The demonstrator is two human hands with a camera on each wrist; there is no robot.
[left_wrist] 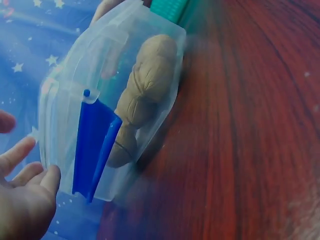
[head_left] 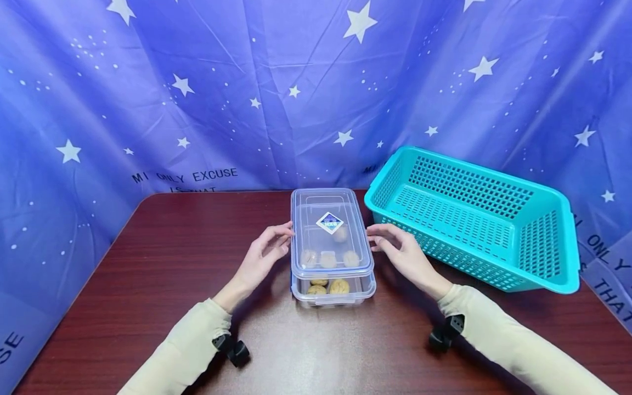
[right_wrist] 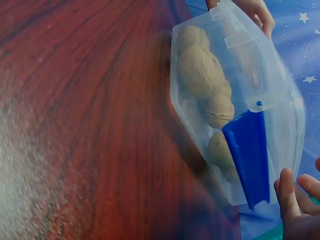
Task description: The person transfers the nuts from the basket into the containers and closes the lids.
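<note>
A clear plastic food box (head_left: pixel 357 299) with walnuts (head_left: pixel 339 286) inside stands on the table. Over it lies its clear lid (head_left: pixel 311 211), set back so that a strip at the near end is uncovered; whether it rests fully on the rim I cannot tell. Blue side clips (left_wrist: pixel 92 147) hang outward, one in each wrist view. At the lid's left edge, the fingertips of my left hand (head_left: pixel 259 258) touch with fingers extended. My right hand (head_left: pixel 407 260) stands opposite, its extended fingertips at the right edge. In the right wrist view, the thumb (right_wrist: pixel 286 192) points up beside the box.
A turquoise perforated basket (head_left: pixel 543 282) stands at the back right, close behind my right hand. The dark red wooden table (head_left: pixel 163 263) runs back to a blue star-printed curtain (head_left: pixel 222 99). A small black device (head_left: pixel 232 350) sits at each cuff.
</note>
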